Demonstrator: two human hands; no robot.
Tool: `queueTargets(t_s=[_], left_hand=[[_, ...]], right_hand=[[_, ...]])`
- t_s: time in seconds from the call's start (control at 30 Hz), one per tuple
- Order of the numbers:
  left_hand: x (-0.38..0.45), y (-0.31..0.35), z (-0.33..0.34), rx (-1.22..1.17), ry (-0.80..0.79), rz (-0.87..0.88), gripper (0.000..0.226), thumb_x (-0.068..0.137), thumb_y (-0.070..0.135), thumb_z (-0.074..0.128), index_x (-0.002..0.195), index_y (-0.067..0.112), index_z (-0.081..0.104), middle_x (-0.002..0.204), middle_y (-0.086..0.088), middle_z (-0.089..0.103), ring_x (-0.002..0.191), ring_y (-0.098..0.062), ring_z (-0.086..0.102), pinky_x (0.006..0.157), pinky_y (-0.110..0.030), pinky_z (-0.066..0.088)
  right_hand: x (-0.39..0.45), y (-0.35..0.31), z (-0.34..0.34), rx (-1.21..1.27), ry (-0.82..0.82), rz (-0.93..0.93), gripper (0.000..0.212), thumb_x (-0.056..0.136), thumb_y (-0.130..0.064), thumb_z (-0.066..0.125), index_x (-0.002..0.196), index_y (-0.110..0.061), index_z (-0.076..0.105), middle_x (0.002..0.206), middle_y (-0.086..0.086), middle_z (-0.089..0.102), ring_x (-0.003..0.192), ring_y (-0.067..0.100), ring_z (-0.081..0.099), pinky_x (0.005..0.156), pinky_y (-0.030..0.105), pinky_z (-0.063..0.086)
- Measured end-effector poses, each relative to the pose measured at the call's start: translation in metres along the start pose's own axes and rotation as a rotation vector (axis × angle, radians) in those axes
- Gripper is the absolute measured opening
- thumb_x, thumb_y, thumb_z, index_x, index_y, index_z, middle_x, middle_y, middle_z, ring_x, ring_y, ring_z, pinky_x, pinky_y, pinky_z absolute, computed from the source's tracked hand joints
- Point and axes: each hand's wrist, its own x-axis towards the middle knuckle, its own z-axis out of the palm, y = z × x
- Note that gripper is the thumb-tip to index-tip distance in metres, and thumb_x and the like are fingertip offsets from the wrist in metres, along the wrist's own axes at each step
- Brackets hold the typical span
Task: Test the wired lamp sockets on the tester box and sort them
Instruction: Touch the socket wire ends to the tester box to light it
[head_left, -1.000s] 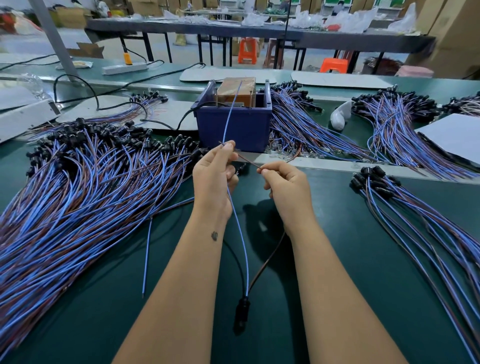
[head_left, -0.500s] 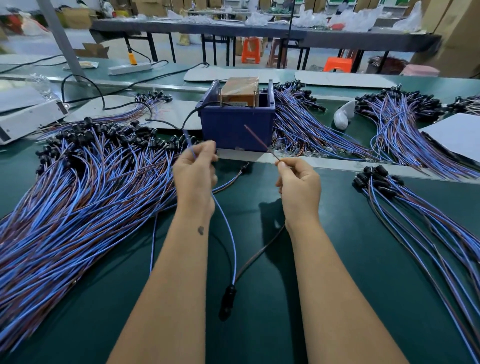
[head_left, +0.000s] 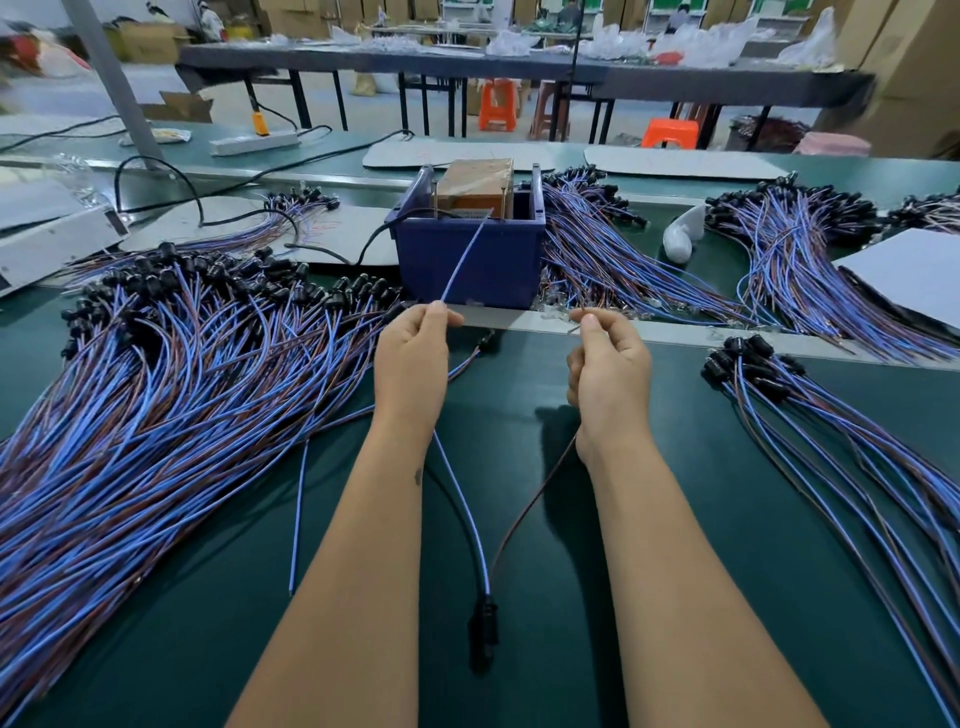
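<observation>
Looked hard for readable text, found none. Brown box (head_left: 475, 188) inside blue bin (head_left: 467, 260) had dark printing along lower front edge, too blurred to read. Cartons (head_left: 150, 41) at far back showed no legible marks.

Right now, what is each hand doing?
Left hand: pinching the blue wire.
Right hand: pinching the brown wire.

A green bench (head_left: 597, 519) fronts a pale floor (head_left: 62, 98), where a long dark table (head_left: 467, 65) stands over orange stools (head_left: 497, 104), with cardboard boxes (head_left: 904, 67) stacked at the right.
</observation>
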Motion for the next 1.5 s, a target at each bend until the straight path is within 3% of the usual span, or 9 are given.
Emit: queueTargets(t_s=[0.1,0.23,0.4,0.63,0.93,1.03,1.17,1.33,1.5], left_hand=[[0.003,0.0,-0.004,-0.024,0.067,-0.044,0.03,0.094,0.018,0.039,0.08,0.017,0.065,0.044,0.012,0.032,0.039,-0.008,0.024,0.042,-0.023,0.02],[0.007,0.0,-0.008,-0.045,0.134,-0.042,0.03,0.094,0.013,0.037,0.085,0.016,0.065,0.044,0.014,0.034,0.04,-0.008,0.026,0.042,-0.023,0.021],[0.013,0.0,-0.012,-0.108,0.165,-0.035,0.029,0.097,0.009,0.037,0.087,0.014,0.064,0.043,0.014,0.036,0.039,-0.007,0.025,0.043,-0.024,0.021],[0.021,-0.003,-0.012,-0.097,0.177,-0.046,0.029,0.098,0.011,0.038,0.088,0.015,0.065,0.042,0.015,0.037,0.04,-0.008,0.026,0.046,-0.026,0.023],[0.024,-0.006,-0.01,-0.071,0.14,-0.029,0.03,0.1,0.013,0.041,0.085,0.019,0.067,0.043,0.014,0.036,0.041,-0.01,0.024,0.047,-0.027,0.021],[0.023,-0.006,-0.009,-0.07,0.129,-0.03,0.03,0.1,0.013,0.041,0.085,0.018,0.067,0.043,0.013,0.035,0.042,-0.011,0.023,0.048,-0.027,0.02],[0.022,-0.005,-0.008,-0.055,0.114,-0.028,0.03,0.1,0.013,0.041,0.087,0.018,0.067,0.045,0.011,0.033,0.043,-0.011,0.023,0.047,-0.028,0.02],[0.022,-0.004,-0.007,-0.028,0.114,-0.02,0.031,0.1,0.012,0.041,0.085,0.02,0.067,0.045,0.011,0.035,0.041,-0.01,0.024,0.047,-0.027,0.022],[0.022,-0.004,-0.006,-0.021,0.108,-0.02,0.031,0.1,0.013,0.041,0.086,0.02,0.067,0.044,0.014,0.036,0.04,-0.008,0.025,0.045,-0.025,0.023]], right_hand=[[0.0,0.002,0.01,-0.051,0.002,0.036,0.025,0.098,-0.009,0.04,0.085,-0.019,0.058,0.057,-0.003,0.039,0.049,0.008,0.031,0.043,0.018,0.025],[-0.003,0.007,0.02,-0.122,-0.024,-0.083,0.026,0.101,-0.013,0.045,0.091,-0.026,0.065,0.059,-0.001,0.042,0.049,0.009,0.035,0.047,0.022,0.031],[0.006,0.009,0.025,-0.198,0.102,-0.113,0.019,0.099,-0.019,0.047,0.099,-0.025,0.065,0.069,-0.008,0.051,0.058,0.009,0.043,0.06,0.026,0.037],[0.011,0.017,0.037,-0.241,0.074,-0.083,0.021,0.098,-0.015,0.042,0.09,-0.027,0.058,0.067,-0.008,0.05,0.056,0.01,0.042,0.061,0.03,0.035],[0.012,0.014,0.033,-0.215,0.047,-0.132,0.024,0.101,-0.019,0.043,0.101,-0.037,0.059,0.061,-0.002,0.053,0.054,0.011,0.049,0.058,0.028,0.042],[0.015,0.012,0.032,-0.251,0.075,-0.143,0.021,0.101,-0.018,0.041,0.106,-0.031,0.057,0.073,-0.003,0.057,0.057,0.002,0.049,0.059,0.018,0.04],[0.017,0.01,0.032,-0.238,0.062,-0.098,0.023,0.099,-0.014,0.039,0.107,-0.027,0.055,0.088,-0.001,0.059,0.069,0.01,0.049,0.069,0.026,0.04],[0.017,0.01,0.032,-0.26,0.036,-0.112,0.028,0.099,-0.009,0.038,0.112,-0.023,0.058,0.081,-0.004,0.057,0.056,-0.001,0.047,0.055,0.012,0.038],[0.014,0.009,0.031,-0.268,0.015,-0.146,0.03,0.101,-0.01,0.041,0.105,-0.035,0.057,0.067,-0.004,0.055,0.053,0.0,0.046,0.055,0.017,0.039]])
